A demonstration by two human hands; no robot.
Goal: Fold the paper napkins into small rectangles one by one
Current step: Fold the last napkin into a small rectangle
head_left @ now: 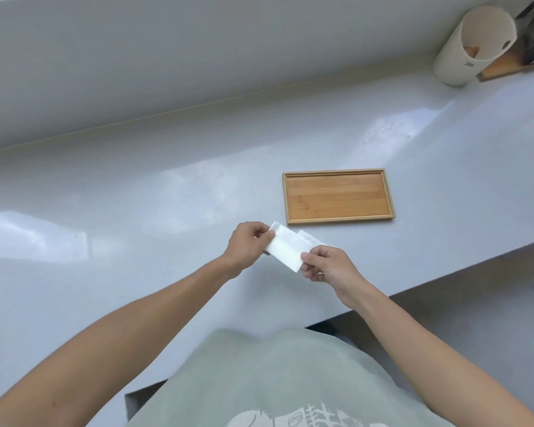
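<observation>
Napkin [285, 249] first: it is a white folded strip, and we hold it up in the air, just above the counter [136, 211], near the front edge. Its long way runs on a slant, from up on the left to down on the right. Our left hand [247, 245] pinches the far left end with thumb and fingers closed on the paper. Our right hand [327, 264] pinches the near right end the same way. So each hand has one short end, and the paper stretches between them.

We think the next fold brings one short end over to meet the other. Both hands are just as close to the paper, so either one could carry its end across.

A second bit of white paper [310, 238] peeks out behind the strip, by our right hand. We cannot tell if it is part of this napkin or another one lying on the counter.

Just past the napkin sits a wooden tray [386, 195] with nothing in it. It lies a bit to the right and far side of our hands. Maybe the folded napkins go there.

The counter is bare on the left, with lots of room. A white cup [463, 53] stands far off in the right corner, well apart from us.
</observation>
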